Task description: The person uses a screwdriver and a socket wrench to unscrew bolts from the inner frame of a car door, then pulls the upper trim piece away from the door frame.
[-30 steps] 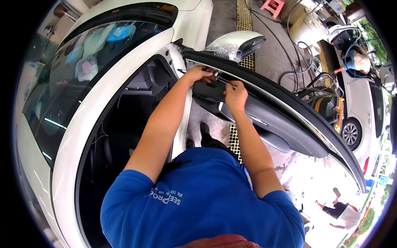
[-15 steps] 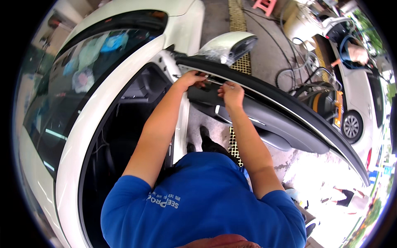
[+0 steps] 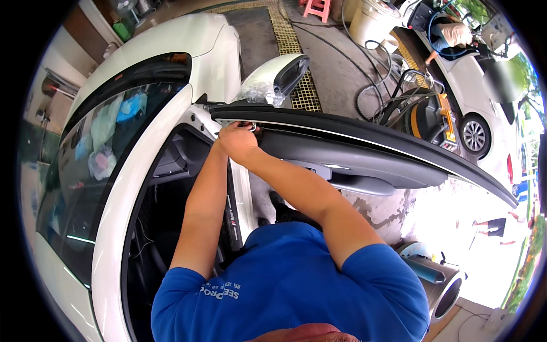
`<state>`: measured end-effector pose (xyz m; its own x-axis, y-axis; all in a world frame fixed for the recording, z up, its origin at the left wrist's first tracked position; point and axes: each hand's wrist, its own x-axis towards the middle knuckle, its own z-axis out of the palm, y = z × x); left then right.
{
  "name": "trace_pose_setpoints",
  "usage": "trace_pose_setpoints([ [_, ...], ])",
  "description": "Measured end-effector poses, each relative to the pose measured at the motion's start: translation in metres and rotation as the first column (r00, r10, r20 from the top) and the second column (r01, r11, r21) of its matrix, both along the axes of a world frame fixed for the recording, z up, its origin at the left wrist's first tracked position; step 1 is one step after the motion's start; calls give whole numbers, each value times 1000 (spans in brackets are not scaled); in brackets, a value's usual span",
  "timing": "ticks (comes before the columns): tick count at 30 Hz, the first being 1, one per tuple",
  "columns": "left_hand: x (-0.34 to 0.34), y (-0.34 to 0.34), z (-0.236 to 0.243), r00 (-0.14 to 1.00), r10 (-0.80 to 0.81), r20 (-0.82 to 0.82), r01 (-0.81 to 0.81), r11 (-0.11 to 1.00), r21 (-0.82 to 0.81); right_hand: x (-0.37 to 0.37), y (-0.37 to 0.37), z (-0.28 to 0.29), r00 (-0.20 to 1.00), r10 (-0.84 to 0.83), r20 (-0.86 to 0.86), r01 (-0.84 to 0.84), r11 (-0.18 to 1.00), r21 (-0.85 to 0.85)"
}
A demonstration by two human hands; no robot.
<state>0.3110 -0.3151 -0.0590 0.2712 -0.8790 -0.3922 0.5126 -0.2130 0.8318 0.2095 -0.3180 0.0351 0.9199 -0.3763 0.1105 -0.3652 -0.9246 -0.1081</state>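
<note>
Gray floor [image 3: 331, 94] fills the upper middle, and left of it, both hands [image 3: 238, 142] bunch at the open car door [image 3: 370, 164]'s corner, their grip hidden, seemingly fixing something that next needs steady fingers.

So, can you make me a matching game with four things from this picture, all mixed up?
Things:
1. stool
2. person's right hand
3. side mirror
4. shirt

Clues:
A. white, with crumpled clear plastic on it
B. mostly blue
C. pink, standing on the ground
D. at the inner side of the open car door, near its front end

Right pairs: 1-C, 2-D, 3-A, 4-B
</note>
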Motion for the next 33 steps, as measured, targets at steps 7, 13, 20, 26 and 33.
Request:
trace_pose_setpoints([
  [7, -2, 12, 0, 990, 36, 135, -38, 999, 9, -47, -13, 0, 980, -78, 185, 23, 958, 286],
  [13, 1, 15, 8, 993, -66, 99, 64, 998, 14, -105, -44, -22, 669, -706, 231, 124, 413, 902],
  [20, 1, 16, 18, 982, -112, 152, 96, 989, 111, -104, -60, -12, 632, -775, 15, -42, -15, 999],
  [26, 4, 16, 10, 985, -120, 126, 110, 991, 79, -105, -71, -6, 689, -721, -65, 22, -69, 997],
  [33, 2, 18, 8, 974, -115, 195, 96, 990, 100, -102, -77, -9, 712, -696, -86, 25, -97, 995],
])
